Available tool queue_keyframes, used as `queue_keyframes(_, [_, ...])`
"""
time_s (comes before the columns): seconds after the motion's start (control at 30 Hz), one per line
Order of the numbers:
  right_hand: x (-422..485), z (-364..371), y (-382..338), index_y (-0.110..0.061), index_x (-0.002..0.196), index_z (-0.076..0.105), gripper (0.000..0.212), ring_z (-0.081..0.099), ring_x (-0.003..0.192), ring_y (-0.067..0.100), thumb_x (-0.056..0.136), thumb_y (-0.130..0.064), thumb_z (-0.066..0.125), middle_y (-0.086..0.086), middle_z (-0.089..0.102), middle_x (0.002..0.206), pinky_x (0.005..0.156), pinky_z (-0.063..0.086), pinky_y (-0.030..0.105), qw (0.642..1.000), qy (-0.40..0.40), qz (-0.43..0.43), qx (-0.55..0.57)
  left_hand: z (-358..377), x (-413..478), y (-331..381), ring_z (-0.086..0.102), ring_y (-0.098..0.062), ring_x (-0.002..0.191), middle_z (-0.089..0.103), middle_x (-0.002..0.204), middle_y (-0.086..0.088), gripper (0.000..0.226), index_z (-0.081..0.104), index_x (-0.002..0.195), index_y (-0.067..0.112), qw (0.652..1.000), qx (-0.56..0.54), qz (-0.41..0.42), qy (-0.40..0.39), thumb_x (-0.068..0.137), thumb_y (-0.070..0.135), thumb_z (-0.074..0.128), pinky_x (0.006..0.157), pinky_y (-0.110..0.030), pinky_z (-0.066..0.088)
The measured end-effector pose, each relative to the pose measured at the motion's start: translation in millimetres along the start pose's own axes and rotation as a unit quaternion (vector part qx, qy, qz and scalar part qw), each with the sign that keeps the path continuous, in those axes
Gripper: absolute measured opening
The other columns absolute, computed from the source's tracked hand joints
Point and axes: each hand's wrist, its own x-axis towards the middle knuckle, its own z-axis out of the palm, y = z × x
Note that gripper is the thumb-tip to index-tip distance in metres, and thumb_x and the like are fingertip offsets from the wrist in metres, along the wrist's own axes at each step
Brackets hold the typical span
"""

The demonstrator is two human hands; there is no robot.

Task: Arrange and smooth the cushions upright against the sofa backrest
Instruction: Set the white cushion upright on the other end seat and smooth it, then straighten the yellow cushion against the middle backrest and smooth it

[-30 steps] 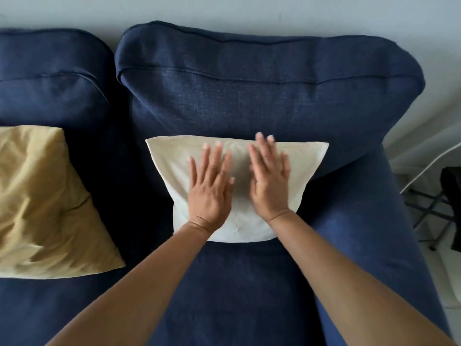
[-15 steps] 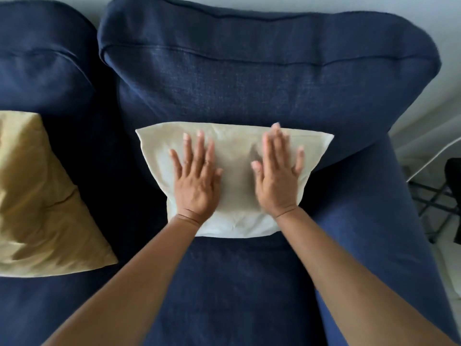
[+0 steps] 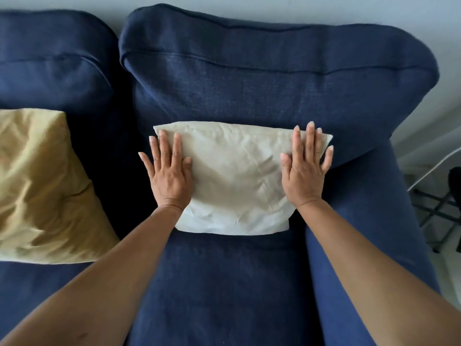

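A cream cushion (image 3: 237,178) leans upright against the dark blue sofa backrest (image 3: 274,78) on the right seat. My left hand (image 3: 171,171) lies flat on the cushion's left edge, fingers spread. My right hand (image 3: 305,168) lies flat on its right edge, fingers spread and reaching the top right corner. Neither hand grips the fabric. A mustard yellow cushion (image 3: 42,186) leans against the left backrest section, creased, with its left part cut off by the frame edge.
The blue sofa armrest (image 3: 369,221) runs along the right, under my right forearm. Beyond it stand a white curved frame (image 3: 434,168) and a dark metal rack (image 3: 439,211) on the floor. A pale wall (image 3: 324,11) rises behind the sofa.
Both hands slid apart from the cushion's middle out to its left and right edges, palms staying flat. The cushion face looks flatter in the middle.
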Motion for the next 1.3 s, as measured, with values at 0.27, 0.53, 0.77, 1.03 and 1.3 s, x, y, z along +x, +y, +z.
queue_keyframes(0.27, [-1, -44, -77, -0.016, 0.155, 0.027, 0.055, 0.014, 0.153, 0.023, 0.105, -0.038, 0.031, 0.008, 0.019, 0.165, 0.120, 0.003, 0.045, 0.990, -0.048, -0.058, 0.123, -56, 2, 21, 0.007, -0.035, 0.154, 0.016, 0.166, -0.014, 0.057, 0.026, 0.159, 0.013, 1.000, -0.008, 0.001, 0.002, 0.107, 0.036, 0.035, 0.123, -0.052, -0.003])
queue_keyframes(0.53, [-14, -58, -157, -0.008, 0.132, 0.059, 0.035, 0.046, 0.136, 0.029, 0.100, -0.019, 0.052, 0.015, 0.053, 0.143, 0.107, 0.026, 0.046, 0.978, -0.047, 0.044, 0.200, -118, -3, -28, 0.049, -0.028, 0.131, 0.060, 0.138, -0.004, 0.040, 0.060, 0.137, 0.018, 0.993, -0.067, -0.096, 0.016, 0.098, 0.026, 0.055, 0.111, -0.045, 0.035])
queue_keyframes(0.77, [-23, -69, -277, -0.016, 0.112, 0.069, 0.028, 0.057, 0.111, 0.026, 0.099, -0.015, 0.044, 0.004, 0.067, 0.120, 0.097, 0.028, 0.040, 0.960, -0.049, 0.089, 0.261, -172, -9, -132, 0.053, -0.025, 0.121, 0.063, 0.128, 0.000, 0.033, 0.063, 0.130, 0.026, 0.981, -0.080, -0.174, 0.025, 0.099, 0.028, 0.050, 0.102, -0.040, 0.036])
queue_keyframes(1.03, [-57, -56, -464, -0.021, 0.123, 0.065, 0.034, 0.056, 0.118, 0.022, 0.102, -0.026, 0.039, 0.000, 0.066, 0.126, 0.091, 0.025, 0.038, 0.929, -0.092, 0.088, 0.346, -256, -14, -321, 0.050, -0.027, 0.125, 0.059, 0.134, -0.001, 0.035, 0.061, 0.132, 0.026, 0.970, -0.085, -0.226, 0.035, 0.099, 0.029, 0.050, 0.104, -0.040, 0.034])
queue_keyframes(1.3, [-60, -43, -531, -0.018, 0.135, 0.053, 0.041, 0.052, 0.124, 0.026, 0.100, -0.037, 0.044, 0.007, 0.054, 0.138, 0.101, 0.031, 0.047, 0.923, -0.093, 0.158, 0.338, -301, 14, -427, 0.045, -0.027, 0.133, 0.051, 0.144, -0.006, 0.041, 0.053, 0.141, 0.024, 0.953, -0.122, -0.277, 0.010, 0.102, 0.035, 0.045, 0.108, -0.044, 0.032])
